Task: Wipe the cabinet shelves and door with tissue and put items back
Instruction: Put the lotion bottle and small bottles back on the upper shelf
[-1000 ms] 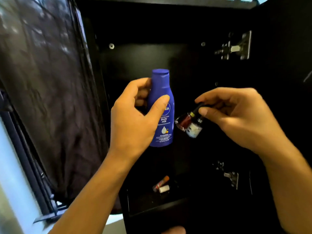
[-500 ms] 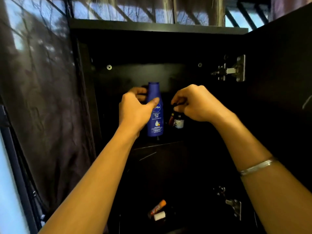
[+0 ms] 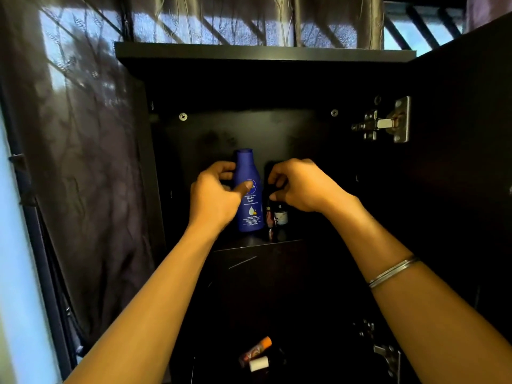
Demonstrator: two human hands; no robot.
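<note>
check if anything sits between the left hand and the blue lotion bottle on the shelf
Nothing visible does. The left hand is already around the blue lotion bottle, thumb across its label; the two small bottles stand apart on its other side.

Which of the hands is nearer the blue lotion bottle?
Left. The left hand is on the blue lotion bottle, thumb across its label; the right hand is beside it, above the two small bottles.
</note>
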